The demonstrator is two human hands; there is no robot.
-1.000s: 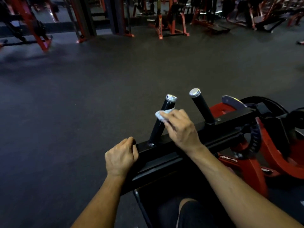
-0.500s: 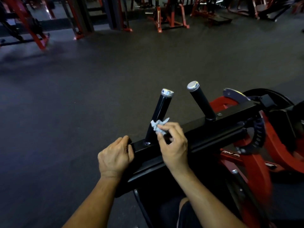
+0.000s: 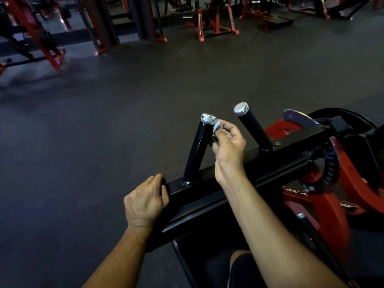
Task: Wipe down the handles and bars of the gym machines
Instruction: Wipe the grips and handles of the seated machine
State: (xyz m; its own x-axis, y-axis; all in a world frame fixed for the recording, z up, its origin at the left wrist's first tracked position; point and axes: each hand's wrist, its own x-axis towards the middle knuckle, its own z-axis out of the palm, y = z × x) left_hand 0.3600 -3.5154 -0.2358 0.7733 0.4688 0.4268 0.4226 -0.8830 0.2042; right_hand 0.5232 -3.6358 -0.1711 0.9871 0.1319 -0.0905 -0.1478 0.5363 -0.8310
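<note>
Two black handles with chrome end caps rise from a black crossbar (image 3: 270, 163) of a red and black machine. The left handle (image 3: 197, 148) is glossy; the right handle (image 3: 254, 127) has a matte grip. My right hand (image 3: 227, 146) pinches a small crumpled white wipe (image 3: 217, 126) against the upper right side of the left handle, just under its cap. Around the left end of the crossbar, my left hand (image 3: 145, 201) is curled in a grip.
The machine's red frame (image 3: 332, 204) and a black weight plate (image 3: 353, 121) fill the right side. Dark rubber floor (image 3: 104, 132) stretches ahead. Several red and black machines (image 3: 209, 19) line the far edge. My knee (image 3: 243, 267) shows at the bottom.
My right hand slid the wipe down toward the base of the left handle, then back up to just under its chrome cap. My left hand stayed on the crossbar end.
</note>
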